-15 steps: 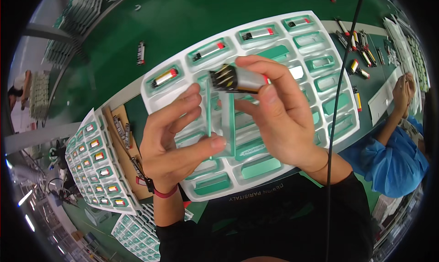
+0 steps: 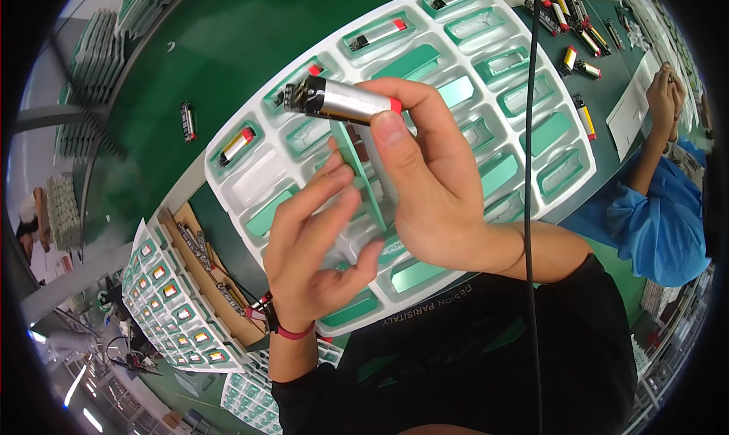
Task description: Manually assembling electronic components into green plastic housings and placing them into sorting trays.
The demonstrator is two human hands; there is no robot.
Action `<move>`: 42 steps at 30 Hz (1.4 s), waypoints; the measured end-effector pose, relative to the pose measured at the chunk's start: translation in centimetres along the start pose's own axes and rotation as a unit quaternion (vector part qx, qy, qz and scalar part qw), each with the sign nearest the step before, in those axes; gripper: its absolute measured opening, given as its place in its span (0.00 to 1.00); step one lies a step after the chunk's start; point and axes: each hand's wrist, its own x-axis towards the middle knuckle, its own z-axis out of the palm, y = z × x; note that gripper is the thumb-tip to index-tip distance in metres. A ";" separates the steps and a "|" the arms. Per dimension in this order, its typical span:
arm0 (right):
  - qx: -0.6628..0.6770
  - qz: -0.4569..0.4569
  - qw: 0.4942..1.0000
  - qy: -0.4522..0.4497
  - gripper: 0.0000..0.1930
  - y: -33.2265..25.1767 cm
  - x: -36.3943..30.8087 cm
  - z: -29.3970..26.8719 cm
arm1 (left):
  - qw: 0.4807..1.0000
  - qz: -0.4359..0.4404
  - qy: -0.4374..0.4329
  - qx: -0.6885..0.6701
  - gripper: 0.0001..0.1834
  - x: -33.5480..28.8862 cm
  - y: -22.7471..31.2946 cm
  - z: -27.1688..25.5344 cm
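Note:
My right hand [image 2: 440, 173] pinches a silver battery cell [image 2: 345, 101] with a black end with metal pins and a red end, tilted above the tray. Below the cell, a clear case with a green edge [image 2: 363, 181] stands upright against my right hand; its lower part and what grips it are partly hidden. My left hand [image 2: 315, 245] is beside the green edge, fingers apart and thumb away; whether a fingertip touches the case I cannot tell. Under both hands lies a white moulded tray [image 2: 254, 178] with green-lined compartments. Several along its far side hold cells, one yellow and red [image 2: 238, 145].
A loose cell [image 2: 188, 121] lies on the green table at left. A second filled tray [image 2: 144, 291] and a cardboard box [image 2: 241, 325] of cells stand lower left. Loose cells [image 2: 585, 36] lie at upper right. A black cable [image 2: 531, 169] hangs across; a co-worker's hands [image 2: 664, 93] are at right.
My left thumb has come off the clear case and the left hand has dropped lower. My right hand has moved left and up with the cell. The view has shifted.

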 end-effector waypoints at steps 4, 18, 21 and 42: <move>0.018 -0.034 0.999 0.014 0.15 0.1 -0.5 0.6 | 0.998 0.020 0.010 0.066 0.36 0.0 -0.8 -0.3; -0.158 -0.133 0.977 -0.052 0.18 -3.1 0.6 -1.0 | 0.966 -0.088 0.205 -0.132 0.27 -0.3 -0.7 -1.2; -0.291 -0.209 0.927 -0.114 0.19 -5.1 1.5 -1.9 | 0.975 -0.052 0.158 -0.150 0.25 -0.5 -1.6 -2.7; -0.390 -0.239 0.882 -0.115 0.19 -2.4 1.0 -0.6 | 0.972 -0.087 0.111 -0.186 0.28 -1.1 -1.0 -2.9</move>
